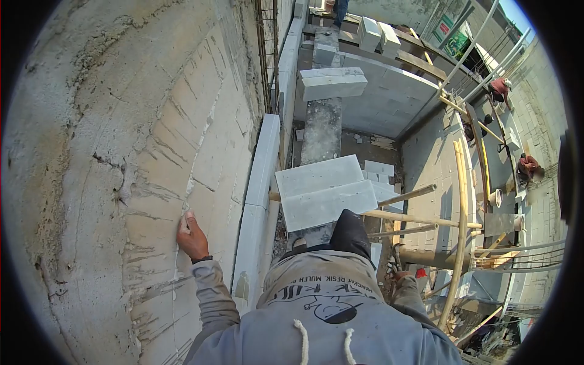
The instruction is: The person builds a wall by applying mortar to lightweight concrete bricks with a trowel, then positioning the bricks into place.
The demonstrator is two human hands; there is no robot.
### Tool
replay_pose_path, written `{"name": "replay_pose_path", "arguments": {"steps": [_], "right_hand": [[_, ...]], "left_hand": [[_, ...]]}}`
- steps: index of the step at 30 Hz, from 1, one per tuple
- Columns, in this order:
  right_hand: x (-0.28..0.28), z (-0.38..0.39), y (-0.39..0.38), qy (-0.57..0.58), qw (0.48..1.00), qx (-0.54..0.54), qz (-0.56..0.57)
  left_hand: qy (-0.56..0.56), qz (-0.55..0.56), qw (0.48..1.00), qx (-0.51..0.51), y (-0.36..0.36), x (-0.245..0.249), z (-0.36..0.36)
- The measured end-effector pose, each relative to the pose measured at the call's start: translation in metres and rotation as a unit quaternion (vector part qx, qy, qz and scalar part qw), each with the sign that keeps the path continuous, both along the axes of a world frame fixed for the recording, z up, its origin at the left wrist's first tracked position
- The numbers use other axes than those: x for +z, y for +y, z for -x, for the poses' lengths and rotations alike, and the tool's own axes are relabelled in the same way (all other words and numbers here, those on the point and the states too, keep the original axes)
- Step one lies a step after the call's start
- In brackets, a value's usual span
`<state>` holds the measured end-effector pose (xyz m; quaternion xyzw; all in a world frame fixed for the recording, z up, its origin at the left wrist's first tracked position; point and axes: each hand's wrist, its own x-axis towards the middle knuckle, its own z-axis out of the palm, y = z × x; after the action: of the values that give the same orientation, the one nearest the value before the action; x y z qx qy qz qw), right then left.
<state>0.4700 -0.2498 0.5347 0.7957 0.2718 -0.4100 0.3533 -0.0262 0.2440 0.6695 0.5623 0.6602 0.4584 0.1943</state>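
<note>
My left hand [192, 238] rests against the wall of pale blocks [176, 176] on the left, with its fingertips at a mortar seam. Its fingers are partly stretched out and I see nothing held in them. Low on my right side, my right hand [401, 277] is closed around a thin, dark hand tool [397, 257]; its exact kind is too small to tell. A red object [420, 273] shows beside that hand. Two large light blocks [328, 198] lie side by side on the plank in front of my legs.
A narrow plank [322, 131] runs ahead, with more blocks [333, 84] across it. A row of pale blocks [257, 164] edges the left wall. Bamboo poles [460, 225] stand and cross at right. Several people, one a person in red [529, 167], are lower down at right.
</note>
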Motion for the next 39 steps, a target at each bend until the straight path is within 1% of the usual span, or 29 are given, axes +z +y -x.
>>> {"name": "replay_pose_path", "arguments": {"steps": [1,3,5,7,9,12,16,18,20,22,23,24,25,26,27,28,29,30,31,32,34,35,36,37,38,39], "right_hand": [[0.004,0.004,-0.002,0.002,1.0,-0.021,0.008],[0.008,0.008,-0.001,0.006,0.998,-0.055,0.014],[0.004,0.009,0.005,0.013,0.997,-0.076,0.014],[-0.002,0.004,0.018,0.017,0.996,-0.086,0.012],[-0.008,-0.006,0.034,0.018,0.995,-0.093,0.007],[-0.019,-0.03,0.068,0.021,0.995,-0.097,-0.004],[-0.036,-0.081,0.135,0.024,0.995,-0.096,-0.03],[-0.041,-0.112,0.175,0.026,0.994,-0.1,-0.045],[-0.044,-0.146,0.224,0.025,0.992,-0.108,-0.063],[-0.05,-0.184,0.282,0.022,0.989,-0.119,-0.087],[-0.055,-0.206,0.316,0.021,0.986,-0.128,-0.103],[-0.062,-0.228,0.348,0.019,0.982,-0.146,-0.115],[-0.069,-0.251,0.385,0.014,0.976,-0.171,-0.132],[-0.077,-0.276,0.422,-0.008,0.961,-0.226,-0.159],[-0.078,-0.296,0.464,-0.003,0.961,-0.231,-0.155],[-0.075,-0.313,0.519,-0.011,0.958,-0.214,-0.19],[-0.067,-0.329,0.574,-0.019,0.956,-0.193,-0.22],[-0.036,-0.336,0.63,-0.03,0.957,-0.174,-0.228],[-0.029,-0.353,0.672,-0.015,0.961,-0.149,-0.235],[-0.023,-0.371,0.712,0.0,0.961,-0.127,-0.247],[0.004,-0.399,0.774,0.031,0.96,-0.128,-0.249],[0.015,-0.409,0.786,0.054,0.961,-0.119,-0.243],[0.022,-0.422,0.794,0.054,0.963,-0.118,-0.236],[0.028,-0.433,0.801,0.069,0.96,-0.136,-0.234],[0.034,-0.441,0.81,0.086,0.954,-0.159,-0.237],[0.042,-0.448,0.817,0.097,0.956,-0.163,-0.223]], "left_hand": [[-0.005,-0.004,1.0,0.003,0.001,0.003,-0.003],[0.045,-0.014,0.998,0.044,-0.005,0.01,-0.012],[0.053,-0.028,0.996,0.065,-0.001,0.0,-0.011],[0.06,-0.04,0.994,0.087,0.001,0.005,-0.016],[0.115,-0.027,0.986,0.116,-0.003,0.014,-0.023],[0.084,-0.001,0.984,0.154,-0.003,0.022,-0.032],[0.077,-0.039,0.975,0.204,0.002,0.011,-0.044],[0.053,-0.111,0.964,0.236,0.006,0.009,-0.053],[0.076,-0.11,0.957,0.257,0.008,0.012,-0.061],[0.045,-0.056,0.964,0.257,0.013,0.017,-0.071],[0.047,-0.058,0.963,0.26,0.018,0.025,-0.085],[0.05,-0.005,0.971,0.234,0.028,0.034,-0.102],[0.054,0.05,0.975,0.207,0.044,0.04,-0.123],[0.06,0.051,0.975,0.207,0.067,0.041,-0.15],[0.03,0.049,0.985,0.162,0.097,0.042,-0.181],[-0.003,0.043,0.992,0.115,0.14,0.042,-0.215],[0.001,0.044,0.992,0.114,0.183,0.043,-0.25],[0.092,0.042,0.995,0.022,0.224,0.046,-0.286],[0.181,0.036,0.98,-0.075,0.263,0.05,-0.32],[0.186,0.032,0.979,-0.079,0.298,0.047,-0.337],[0.359,0.009,0.925,-0.12,0.35,0.048,-0.335],[0.278,0.094,0.956,-0.019,0.371,0.064,-0.338],[0.278,0.101,0.955,-0.019,0.379,0.068,-0.34],[0.195,0.148,0.969,0.045,0.381,0.065,-0.337],[0.112,0.187,0.97,0.104,0.384,0.06,-0.331],[0.043,0.123,0.981,0.145,0.387,0.041,-0.323]]}}
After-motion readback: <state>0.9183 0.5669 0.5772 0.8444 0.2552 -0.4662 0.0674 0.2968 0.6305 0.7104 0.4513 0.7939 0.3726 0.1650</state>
